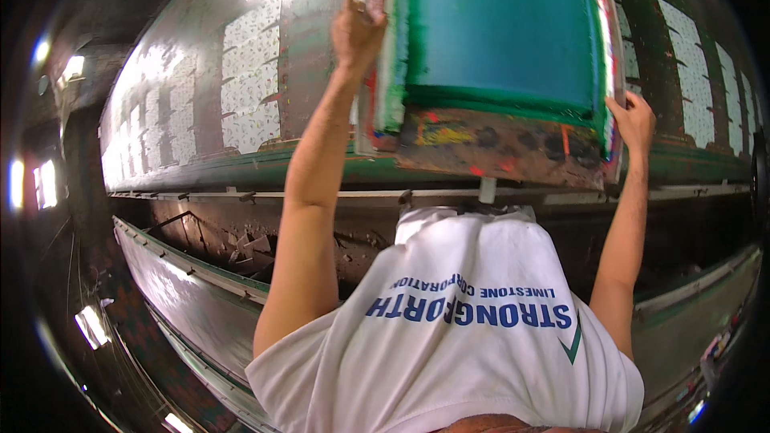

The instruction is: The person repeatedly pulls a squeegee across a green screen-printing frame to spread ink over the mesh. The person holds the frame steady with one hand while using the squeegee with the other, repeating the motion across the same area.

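In front of me, the left hand and right hand are grasping a screen with their fingers, one at each side, over the bench.

The green screen runs past the top edge, hiding part of the desk beneath; the clutter at far right (blurred, too) is unidentifiably small.

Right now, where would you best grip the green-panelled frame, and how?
Probably by its left rail and right rail, one hand per side, coming from outside: these long, narrow edges flank the wide, flat green panel. The left hand and right hand hold it there, clear of the paint-stained near edge.
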A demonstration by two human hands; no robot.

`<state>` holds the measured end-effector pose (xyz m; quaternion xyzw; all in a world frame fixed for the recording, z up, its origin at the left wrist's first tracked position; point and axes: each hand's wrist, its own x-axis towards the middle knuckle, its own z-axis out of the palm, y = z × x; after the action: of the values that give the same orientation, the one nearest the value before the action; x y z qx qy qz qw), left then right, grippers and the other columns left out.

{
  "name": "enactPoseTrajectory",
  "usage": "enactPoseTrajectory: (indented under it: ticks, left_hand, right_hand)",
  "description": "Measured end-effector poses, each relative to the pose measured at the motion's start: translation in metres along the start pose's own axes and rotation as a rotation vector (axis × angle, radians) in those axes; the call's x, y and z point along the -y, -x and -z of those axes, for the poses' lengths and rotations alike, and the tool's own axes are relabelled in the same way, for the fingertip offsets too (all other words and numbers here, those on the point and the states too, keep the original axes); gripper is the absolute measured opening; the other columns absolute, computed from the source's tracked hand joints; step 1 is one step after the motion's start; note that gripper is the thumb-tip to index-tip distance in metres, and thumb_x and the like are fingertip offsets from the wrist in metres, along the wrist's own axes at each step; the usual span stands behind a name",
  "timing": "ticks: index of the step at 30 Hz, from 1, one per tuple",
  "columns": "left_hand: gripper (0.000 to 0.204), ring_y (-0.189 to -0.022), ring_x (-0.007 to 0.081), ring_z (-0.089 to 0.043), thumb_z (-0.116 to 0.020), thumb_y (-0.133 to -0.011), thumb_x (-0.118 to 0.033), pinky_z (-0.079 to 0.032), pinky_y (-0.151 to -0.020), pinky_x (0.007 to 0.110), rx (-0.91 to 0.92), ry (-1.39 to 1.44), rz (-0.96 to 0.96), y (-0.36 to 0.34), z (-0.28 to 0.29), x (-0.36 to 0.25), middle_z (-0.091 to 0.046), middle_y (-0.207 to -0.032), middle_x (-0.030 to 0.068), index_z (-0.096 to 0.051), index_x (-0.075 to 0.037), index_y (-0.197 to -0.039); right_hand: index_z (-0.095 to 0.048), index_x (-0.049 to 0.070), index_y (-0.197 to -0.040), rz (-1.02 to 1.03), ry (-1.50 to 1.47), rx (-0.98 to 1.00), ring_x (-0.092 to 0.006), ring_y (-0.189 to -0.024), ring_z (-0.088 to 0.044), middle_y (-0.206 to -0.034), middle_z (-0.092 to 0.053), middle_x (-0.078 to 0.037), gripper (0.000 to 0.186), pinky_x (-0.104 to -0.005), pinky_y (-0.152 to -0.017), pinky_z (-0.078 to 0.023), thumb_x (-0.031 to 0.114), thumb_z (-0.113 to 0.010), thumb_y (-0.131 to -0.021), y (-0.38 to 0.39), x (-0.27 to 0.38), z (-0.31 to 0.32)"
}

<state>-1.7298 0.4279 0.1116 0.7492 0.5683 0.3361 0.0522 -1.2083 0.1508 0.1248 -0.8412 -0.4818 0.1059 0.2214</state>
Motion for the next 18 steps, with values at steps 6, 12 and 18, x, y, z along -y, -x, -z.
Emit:
enactPoseTrajectory:
  ticks: [6, 12, 18]
  left_hand:
    - [0.076, -0.105, 0.0316, -0.075, -0.093, -0.081, -0.025, -0.059, -0.094, 0.043, -0.04, -0.016, -0.011, 0.006, 0.088, 0.147, -0.08, -0.117, 0.0147, -0.058, -0.009, -0.147]
    - [0.078, -0.117, 0.0336, -0.072, -0.092, -0.083, -0.022, -0.056, -0.1, 0.045, -0.072, -0.05, 0.105, 0.059, 0.118, 0.182, -0.077, -0.128, 0.0181, -0.056, -0.006, -0.15]
    - [0.078, -0.114, 0.0344, -0.072, -0.092, -0.084, -0.02, -0.054, -0.104, 0.048, -0.114, -0.011, 0.094, 0.099, 0.108, 0.184, -0.078, -0.127, 0.0165, -0.054, -0.006, -0.151]
  right_hand:
    - [-0.084, 0.009, -0.111, -0.002, 0.004, 0.055, -0.0344, -0.089, -0.076, -0.106, -0.078, -0.017, 0.049, -0.0451, -0.081, -0.06, 0.047, -0.088, -0.08, 0.047, 0.139, -0.075]
    - [-0.081, 0.002, -0.12, 0.005, 0.024, 0.041, -0.035, -0.102, -0.077, -0.115, -0.078, -0.018, 0.063, -0.0469, -0.09, -0.06, 0.049, -0.09, -0.078, 0.074, 0.173, -0.118]
    - [-0.08, 0.001, -0.123, -0.026, 0.031, 0.063, -0.0349, -0.105, -0.077, -0.119, -0.077, -0.019, 0.067, -0.0453, -0.092, -0.06, 0.049, -0.091, -0.077, 0.085, 0.158, -0.124]
